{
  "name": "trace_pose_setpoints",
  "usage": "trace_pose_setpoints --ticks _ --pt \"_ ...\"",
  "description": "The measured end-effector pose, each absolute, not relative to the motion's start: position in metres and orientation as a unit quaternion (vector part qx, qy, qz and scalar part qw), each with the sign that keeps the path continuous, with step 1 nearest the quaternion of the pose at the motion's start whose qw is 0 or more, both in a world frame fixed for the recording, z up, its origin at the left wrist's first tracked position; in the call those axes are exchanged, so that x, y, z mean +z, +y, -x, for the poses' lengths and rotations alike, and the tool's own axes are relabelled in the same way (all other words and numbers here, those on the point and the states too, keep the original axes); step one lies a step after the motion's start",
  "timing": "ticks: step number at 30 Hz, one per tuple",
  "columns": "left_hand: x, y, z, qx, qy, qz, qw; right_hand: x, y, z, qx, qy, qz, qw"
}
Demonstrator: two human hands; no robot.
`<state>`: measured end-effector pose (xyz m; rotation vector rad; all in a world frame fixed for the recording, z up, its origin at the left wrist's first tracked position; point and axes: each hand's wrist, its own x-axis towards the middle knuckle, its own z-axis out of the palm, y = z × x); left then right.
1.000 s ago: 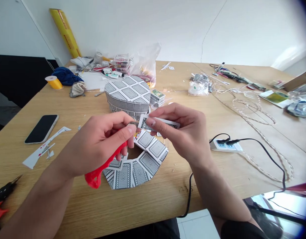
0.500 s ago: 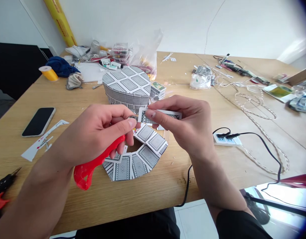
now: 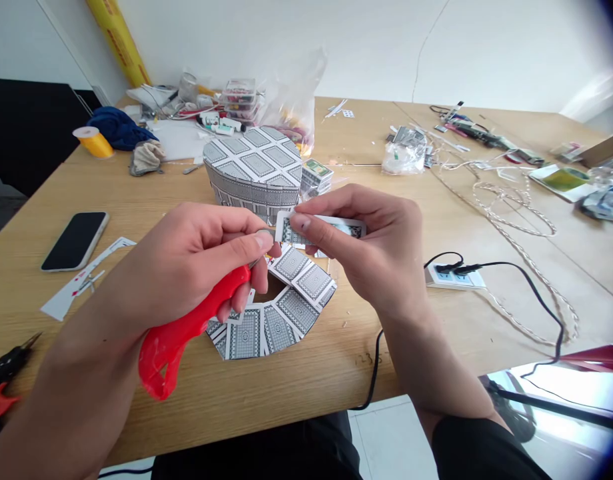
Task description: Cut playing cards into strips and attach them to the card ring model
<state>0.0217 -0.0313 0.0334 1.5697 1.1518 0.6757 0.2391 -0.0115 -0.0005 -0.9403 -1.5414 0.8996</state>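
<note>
Left hand (image 3: 201,260) grasps a red-handled tool (image 3: 186,333), its working end largely hidden. Centrally, a card-covered ring (image 3: 280,327) lies on the table (image 3: 326,380). Right hand (image 3: 371,250) pinches a playing card (image 3: 287,232) above it, near the left fingertips.

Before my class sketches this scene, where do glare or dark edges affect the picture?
In the head view, bright glare streaks the wall at upper right; in the same head view, a dark, bluish fringe shades the right-hand corners; also in the head view, the card in the right grip catches a pale sheen.
</note>
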Motion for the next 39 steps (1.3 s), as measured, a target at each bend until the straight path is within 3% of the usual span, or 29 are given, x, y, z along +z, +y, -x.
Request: trace_pose_setpoints --ticks 39 --pt "0.026 -0.030 -0.024 0.305 0.504 -0.630 0.507 -0.006 -0.015 -0.229 0.339 -0.625 0.411 0.572"
